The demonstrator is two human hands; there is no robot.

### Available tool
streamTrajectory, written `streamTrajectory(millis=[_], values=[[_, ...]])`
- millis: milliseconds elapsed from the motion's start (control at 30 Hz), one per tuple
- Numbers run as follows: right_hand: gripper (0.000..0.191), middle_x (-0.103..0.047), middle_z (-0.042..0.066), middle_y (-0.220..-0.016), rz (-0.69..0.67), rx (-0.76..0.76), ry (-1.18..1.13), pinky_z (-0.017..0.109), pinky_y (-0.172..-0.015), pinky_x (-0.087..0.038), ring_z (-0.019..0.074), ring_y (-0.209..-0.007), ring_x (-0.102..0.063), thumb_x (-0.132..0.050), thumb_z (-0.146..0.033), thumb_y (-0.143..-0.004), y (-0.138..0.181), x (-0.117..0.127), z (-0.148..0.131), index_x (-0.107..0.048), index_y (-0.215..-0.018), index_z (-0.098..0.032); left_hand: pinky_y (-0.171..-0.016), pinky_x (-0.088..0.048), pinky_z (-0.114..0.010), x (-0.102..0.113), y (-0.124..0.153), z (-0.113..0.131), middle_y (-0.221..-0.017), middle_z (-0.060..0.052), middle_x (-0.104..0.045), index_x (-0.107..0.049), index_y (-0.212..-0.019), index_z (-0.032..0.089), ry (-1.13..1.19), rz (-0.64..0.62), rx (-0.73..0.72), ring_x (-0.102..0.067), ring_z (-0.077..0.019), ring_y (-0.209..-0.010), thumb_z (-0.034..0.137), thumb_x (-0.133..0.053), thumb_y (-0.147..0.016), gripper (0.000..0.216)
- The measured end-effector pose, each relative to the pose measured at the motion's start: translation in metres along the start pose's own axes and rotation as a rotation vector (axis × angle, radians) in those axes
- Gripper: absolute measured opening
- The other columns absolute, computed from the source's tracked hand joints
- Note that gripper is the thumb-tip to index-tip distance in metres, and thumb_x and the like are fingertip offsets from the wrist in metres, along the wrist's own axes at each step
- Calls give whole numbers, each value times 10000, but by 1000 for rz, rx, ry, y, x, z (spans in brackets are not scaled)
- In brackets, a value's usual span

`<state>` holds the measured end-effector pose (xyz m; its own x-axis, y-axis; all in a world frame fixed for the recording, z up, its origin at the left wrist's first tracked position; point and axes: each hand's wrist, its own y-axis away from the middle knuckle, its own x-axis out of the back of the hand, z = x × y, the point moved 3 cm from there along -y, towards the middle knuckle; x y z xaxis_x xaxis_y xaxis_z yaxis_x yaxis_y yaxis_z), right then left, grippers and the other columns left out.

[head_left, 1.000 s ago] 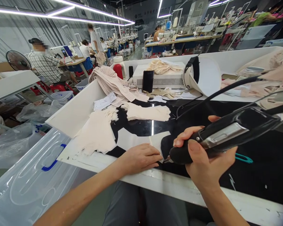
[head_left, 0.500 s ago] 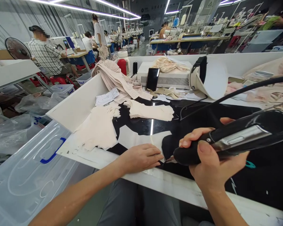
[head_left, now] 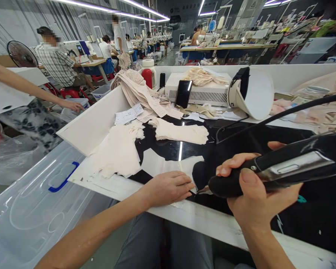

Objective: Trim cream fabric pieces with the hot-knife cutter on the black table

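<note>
My right hand is wrapped round a black corded hand tool whose metal tip touches the edge of a pale fabric piece on the glossy black table. Just left of that tip, my left hand lies flat with fingers together, pressing the fabric piece down. A stack of cream fabric pieces sits to the left. Another stack of cream pieces lies further back.
A clear plastic bin lid with a blue handle sits at lower left. At the back stand a white box unit, a black phone, a white lamp shade and heaped fabric. Another person's arm reaches in at left.
Another person's arm has come into view at the left. My hands and the tool have stayed at the same spot on the fabric; the view has shifted slightly.
</note>
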<state>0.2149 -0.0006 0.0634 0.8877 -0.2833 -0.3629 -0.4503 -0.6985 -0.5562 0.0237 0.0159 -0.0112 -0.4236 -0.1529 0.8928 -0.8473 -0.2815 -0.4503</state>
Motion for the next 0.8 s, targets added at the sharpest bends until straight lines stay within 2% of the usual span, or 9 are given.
streamTrajectory(millis=[333,600,800], values=[[571,-752,-64,-836,7,12,11,352,-535,-613,193,-565,-659,-987,-388,-878,-2,0,0,-668,-1349,-343,-1215,-640,-369,0,1,0,-1250,-112,-804,-748,-1343,137,8,-18,-2,-784,-223,-1220,240,-642,-1180,220],[557,-766,-70,-836,10,3,2,349,-572,-621,186,-572,-669,-971,-323,-872,-3,0,2,-683,-1348,-354,-1214,-624,-338,0,1,0,-1224,-113,-817,-763,-1297,110,-29,41,-21,-788,-208,-1185,238,-528,-1227,276],[572,-751,-75,-782,90,2,-3,381,-537,-586,205,-526,-637,-958,-297,-796,-6,-5,-3,-711,-1308,-362,-1195,-635,-346,-1,3,0,-1208,-111,-819,-761,-1280,110,-20,43,-25,-789,-209,-1168,239,-523,-1230,275]])
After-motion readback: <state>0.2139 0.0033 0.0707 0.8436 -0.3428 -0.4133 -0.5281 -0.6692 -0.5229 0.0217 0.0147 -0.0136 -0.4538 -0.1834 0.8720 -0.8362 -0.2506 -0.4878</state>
